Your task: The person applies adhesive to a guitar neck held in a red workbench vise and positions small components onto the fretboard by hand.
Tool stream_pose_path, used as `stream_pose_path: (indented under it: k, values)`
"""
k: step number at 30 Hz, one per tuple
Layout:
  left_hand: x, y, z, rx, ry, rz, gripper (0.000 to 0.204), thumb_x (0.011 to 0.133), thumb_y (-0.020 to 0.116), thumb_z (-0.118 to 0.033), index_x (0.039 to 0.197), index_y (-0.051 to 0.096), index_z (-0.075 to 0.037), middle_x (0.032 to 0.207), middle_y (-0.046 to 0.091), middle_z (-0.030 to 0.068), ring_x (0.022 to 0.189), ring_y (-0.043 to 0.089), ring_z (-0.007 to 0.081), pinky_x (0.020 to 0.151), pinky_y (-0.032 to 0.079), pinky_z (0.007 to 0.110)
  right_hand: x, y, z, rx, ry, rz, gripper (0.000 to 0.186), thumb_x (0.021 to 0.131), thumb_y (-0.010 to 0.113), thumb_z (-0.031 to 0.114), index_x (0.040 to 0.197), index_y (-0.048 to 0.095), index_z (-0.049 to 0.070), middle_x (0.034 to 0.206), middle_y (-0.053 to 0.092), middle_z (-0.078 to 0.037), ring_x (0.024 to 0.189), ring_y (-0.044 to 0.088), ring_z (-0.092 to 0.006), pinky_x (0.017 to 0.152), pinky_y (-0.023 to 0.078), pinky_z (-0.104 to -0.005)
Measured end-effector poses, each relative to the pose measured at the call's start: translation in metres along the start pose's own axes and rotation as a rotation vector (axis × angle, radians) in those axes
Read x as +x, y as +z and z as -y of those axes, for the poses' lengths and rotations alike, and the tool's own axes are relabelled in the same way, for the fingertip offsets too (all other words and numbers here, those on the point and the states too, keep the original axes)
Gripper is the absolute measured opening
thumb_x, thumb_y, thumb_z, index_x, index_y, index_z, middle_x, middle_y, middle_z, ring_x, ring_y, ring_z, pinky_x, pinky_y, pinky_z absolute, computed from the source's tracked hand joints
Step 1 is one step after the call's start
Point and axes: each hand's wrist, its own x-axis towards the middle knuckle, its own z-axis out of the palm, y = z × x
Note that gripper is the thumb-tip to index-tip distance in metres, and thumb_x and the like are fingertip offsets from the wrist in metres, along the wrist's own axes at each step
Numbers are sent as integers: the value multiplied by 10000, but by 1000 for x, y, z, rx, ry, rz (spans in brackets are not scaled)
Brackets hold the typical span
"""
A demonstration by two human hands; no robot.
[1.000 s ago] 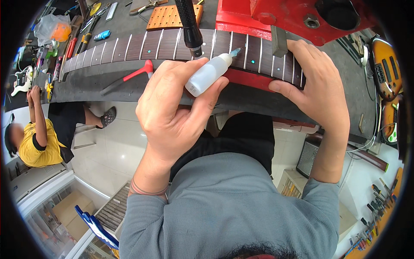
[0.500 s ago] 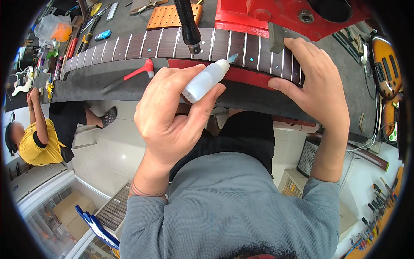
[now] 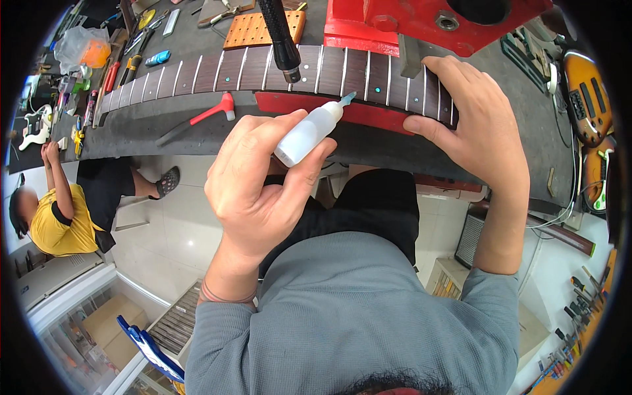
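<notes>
My left hand (image 3: pixel 253 184) is closed around a small translucent squeeze bottle (image 3: pixel 306 137), tilted with its pale blue nozzle (image 3: pixel 349 99) pointing up and right. The nozzle tip is at the near edge of a guitar neck (image 3: pixel 230 68); whether it touches the wood I cannot tell. Dark wood, metal frets and round dot inlays make up the neck's face. At its right end my right hand (image 3: pixel 480 125) grips it, thumb on the near edge and fingers over the far side. A black flexible-arm lamp (image 3: pixel 288 64) hangs above the fretboard.
Behind the neck stands a red vise (image 3: pixel 395 26) with a grey metal block (image 3: pixel 411 56). A red-handled tool (image 3: pixel 210 110) lies on the bench's near side. Hand tools crowd the left, and guitar bodies (image 3: pixel 586 99) are at far right. Another person (image 3: pixel 56 217) sits at left.
The bottle's nozzle has shifted slightly left and nearer to me, from over the fretboard to its near edge. My right hand keeps its grip on the neck. The whole view has shifted slightly.
</notes>
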Motion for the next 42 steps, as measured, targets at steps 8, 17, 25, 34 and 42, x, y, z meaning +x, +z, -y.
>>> stream_pose_path:
  k: [8,17,25,34,42]
  values:
    - [-3,-1,0,1,27,-21,378,807,938,4,1131,755,71,927,760,143,802,695,218,698,538,311,-1,0,0,1,6,-3,640,837,886,475,1256,677,39,1081,716,-103,994,678,-316,883,506,-430]
    - [-14,-15,-4,-111,-67,-56,392,809,935,5,1145,747,79,924,747,156,782,688,221,670,532,310,0,0,0,21,3,-6,641,837,885,481,1255,677,41,1083,718,-102,984,679,-316,877,508,-428]
    - [-14,-93,41,-868,-397,-167,524,1077,666,-142,1514,428,23,1283,694,298,1018,775,327,864,644,397,3,-11,6,12,59,62,618,842,877,463,1263,679,56,1063,701,-103,1011,674,-320,886,504,-439]
    - [160,-132,176,-274,-449,151,483,999,773,-206,1422,655,-6,1317,741,106,1163,669,144,965,498,335,4,-16,10,30,42,27,642,830,884,453,1273,677,36,1088,698,-117,1036,674,-335,911,504,-454]
    - [200,-103,238,118,-634,697,270,859,811,-32,1115,726,-14,993,767,73,863,722,148,750,570,301,4,-21,11,25,107,72,672,813,894,484,1276,685,44,1113,711,-117,1054,680,-334,933,511,-453]
